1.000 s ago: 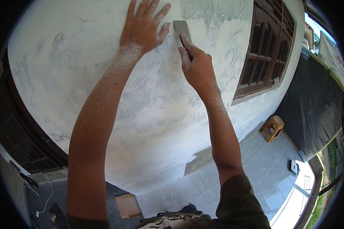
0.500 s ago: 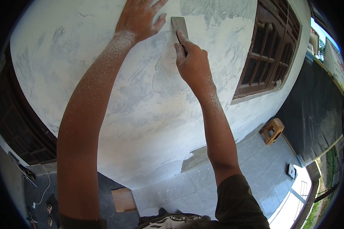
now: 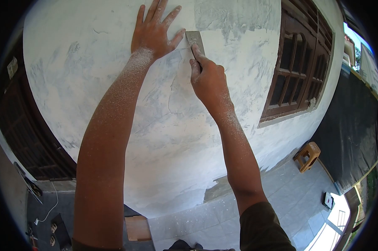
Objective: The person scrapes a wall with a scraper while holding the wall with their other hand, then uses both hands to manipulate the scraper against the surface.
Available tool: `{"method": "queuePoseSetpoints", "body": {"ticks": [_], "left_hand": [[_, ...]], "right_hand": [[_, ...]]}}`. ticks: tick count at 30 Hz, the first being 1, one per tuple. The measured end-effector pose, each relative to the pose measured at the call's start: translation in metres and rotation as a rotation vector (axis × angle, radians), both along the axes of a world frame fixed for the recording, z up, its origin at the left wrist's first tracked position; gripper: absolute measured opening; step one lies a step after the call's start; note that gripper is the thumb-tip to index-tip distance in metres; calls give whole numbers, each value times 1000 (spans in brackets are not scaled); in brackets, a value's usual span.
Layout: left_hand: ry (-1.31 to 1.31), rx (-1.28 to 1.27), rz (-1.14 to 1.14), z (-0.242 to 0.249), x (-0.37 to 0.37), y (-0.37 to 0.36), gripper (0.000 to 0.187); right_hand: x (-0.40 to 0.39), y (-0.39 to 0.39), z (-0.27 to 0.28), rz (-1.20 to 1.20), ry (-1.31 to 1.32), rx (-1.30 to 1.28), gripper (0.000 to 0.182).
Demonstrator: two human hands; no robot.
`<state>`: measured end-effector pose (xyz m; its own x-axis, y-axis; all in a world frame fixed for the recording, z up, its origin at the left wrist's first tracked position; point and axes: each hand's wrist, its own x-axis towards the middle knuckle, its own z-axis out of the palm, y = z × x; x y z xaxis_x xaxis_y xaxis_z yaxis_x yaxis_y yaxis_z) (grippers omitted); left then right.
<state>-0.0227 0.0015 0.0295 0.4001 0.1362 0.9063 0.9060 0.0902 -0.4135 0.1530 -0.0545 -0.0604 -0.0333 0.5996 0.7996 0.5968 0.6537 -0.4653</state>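
My left hand [image 3: 153,35] lies with its fingers spread against the white, patchy wall [image 3: 155,167]; pale dust coats its wrist. To its right, my right hand [image 3: 209,77] is closed around a scraper [image 3: 194,39], the index finger stretched along the flat blade. The blade's wide edge points up and meets the wall close to my left thumb. Most of the scraper's handle is hidden inside my fist. A thin crack [image 3: 171,98] runs down the wall below the two hands. Above the blade is a grey, rougher patch [image 3: 235,16].
A brown wooden window [image 3: 300,62] is set in the wall at right. A tan stool [image 3: 308,156] stands on the grey tiled floor [image 3: 277,188], near a dark sheet [image 3: 348,129]. At lower left are a white cable [image 3: 55,203] and a brown board [image 3: 137,228].
The view has tilted upward, so more of my left hand shows. Both hands stay near the same part of the wall, and the scraper now sits closer to my left thumb.
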Motion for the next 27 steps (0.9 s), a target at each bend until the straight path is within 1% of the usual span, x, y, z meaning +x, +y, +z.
{"method": "queuePoseSetpoints", "body": {"ticks": [2, 4, 6, 9, 11, 13, 20, 22, 24, 27], "left_hand": [[1, 3, 4, 0, -1, 3, 71], [-3, 9, 11, 0, 0, 2, 71], [-28, -20, 10, -1, 1, 1, 71], [-28, -26, 55, 1, 2, 1, 72], [-22, -18, 44, 0, 1, 2, 71], [-17, -2, 25, 1, 2, 1, 71], [-28, -21, -2, 0, 2, -4, 69], [-37, -49, 0, 0, 2, -2, 69], [-7, 32, 44, 0, 1, 3, 69], [-8, 29, 44, -1, 0, 3, 68]], "right_hand": [[-1, 1, -2, 5, -11, -29, 39], [-4, 6, -5, 4, -2, 35, 40], [-2, 9, -3, 19, -4, 38, 40], [0, 3, -3, 31, 9, 0, 39], [-1, 3, -5, 31, 19, -27, 38], [-3, 10, -3, 0, 10, 63, 38], [-2, 7, -8, 2, -31, 36, 38], [-3, 11, -5, 6, -2, 118, 38], [-3, 9, -5, 1, -3, 114, 38], [-4, 8, -9, 11, 10, 111, 38]]}}
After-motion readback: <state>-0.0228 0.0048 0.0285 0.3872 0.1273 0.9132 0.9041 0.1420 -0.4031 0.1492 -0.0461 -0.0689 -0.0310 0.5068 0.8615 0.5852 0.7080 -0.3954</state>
